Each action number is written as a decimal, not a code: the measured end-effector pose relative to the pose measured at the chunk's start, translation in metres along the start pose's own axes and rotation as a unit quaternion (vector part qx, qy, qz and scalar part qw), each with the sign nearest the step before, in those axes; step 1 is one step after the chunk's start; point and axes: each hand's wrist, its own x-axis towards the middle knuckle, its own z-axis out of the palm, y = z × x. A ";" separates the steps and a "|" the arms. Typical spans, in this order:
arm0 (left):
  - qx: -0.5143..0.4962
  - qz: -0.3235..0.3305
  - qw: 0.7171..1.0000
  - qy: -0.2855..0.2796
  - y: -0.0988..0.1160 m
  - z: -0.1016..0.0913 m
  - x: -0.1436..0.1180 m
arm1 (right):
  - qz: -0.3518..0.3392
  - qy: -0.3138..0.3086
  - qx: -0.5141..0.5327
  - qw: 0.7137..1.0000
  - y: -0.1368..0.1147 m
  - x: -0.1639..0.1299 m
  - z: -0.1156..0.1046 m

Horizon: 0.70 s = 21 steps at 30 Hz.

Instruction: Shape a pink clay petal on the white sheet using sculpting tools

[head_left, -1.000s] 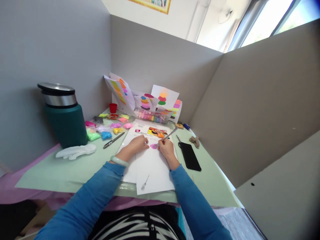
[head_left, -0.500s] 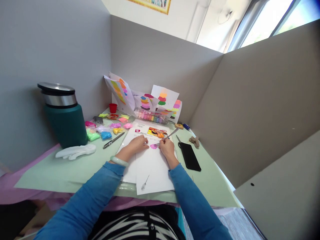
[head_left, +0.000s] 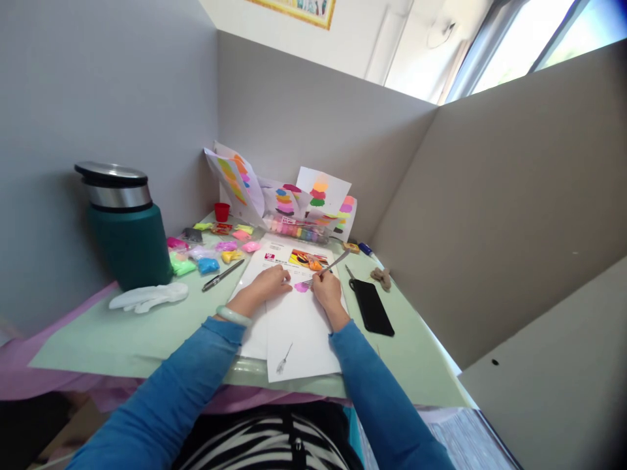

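My right hand (head_left: 327,287) is closed around a metal fork (head_left: 339,260), its handle slanting up to the right. The fork's tines are at a small flat pink piece (head_left: 301,286), apparently clay, on the white paper (head_left: 300,326). My left hand (head_left: 269,282) rests on the paper just left of the pink piece, thumb and bent fingers apart, with nothing visible in them. A small sketch (head_left: 283,361) is drawn near the paper's lower edge. Beyond my hands, an orange lump (head_left: 314,263) lies over a printed picture.
Bags of coloured clay (head_left: 208,265), a pen (head_left: 223,275), white gloves (head_left: 147,297) and a green bottle (head_left: 128,245) stand or lie left. To the right are a black phone (head_left: 372,307) and a brown lump (head_left: 381,279). Colour-swatch papers (head_left: 323,186) lean against the grey partition (head_left: 318,111).
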 end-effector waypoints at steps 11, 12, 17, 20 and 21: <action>0.004 0.006 1.000 0.003 -0.003 0.003 0.002 | 0.005 0.014 0.020 1.000 0.002 0.001 -0.002; 0.004 0.005 1.000 0.003 -0.003 0.004 0.002 | -0.007 0.007 0.019 1.000 -0.001 0.000 0.000; 0.002 0.003 1.000 0.003 -0.004 0.004 0.002 | -0.007 0.000 -0.016 1.000 -0.003 0.001 0.004; 0.003 0.007 1.000 0.005 -0.004 0.005 0.002 | 0.011 0.011 -0.013 1.000 0.001 0.002 0.001; 0.003 0.005 1.000 0.005 -0.004 0.005 0.002 | 0.013 0.010 -0.006 1.000 0.002 0.002 0.000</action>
